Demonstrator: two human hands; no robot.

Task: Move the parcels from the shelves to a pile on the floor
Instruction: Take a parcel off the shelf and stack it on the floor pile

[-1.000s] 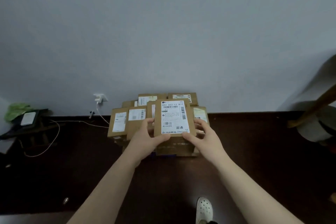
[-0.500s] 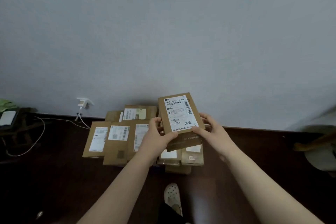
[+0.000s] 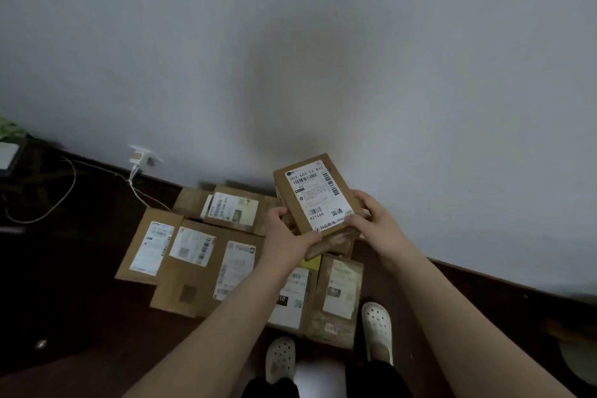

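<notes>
Brown cardboard parcel point(image 3: 318, 200), white label up, sits just right of frame centre, held above the pile point(image 3: 200, 255) on the dark floor point(image 3: 80, 284). My left hand point(image 3: 286, 237) grips its lower left corner and my right hand point(image 3: 376, 221) its lower right edge, thumbs on top. To do this well, I judge I should lower it flat onto a level spot in the pile, label up, and let go only once it rests. A second box may be under the parcel in my grip; I cannot tell. My forearms cover the pile's middle. The shelves are out of view. Labels on the pile are too blurred to read.
</notes>
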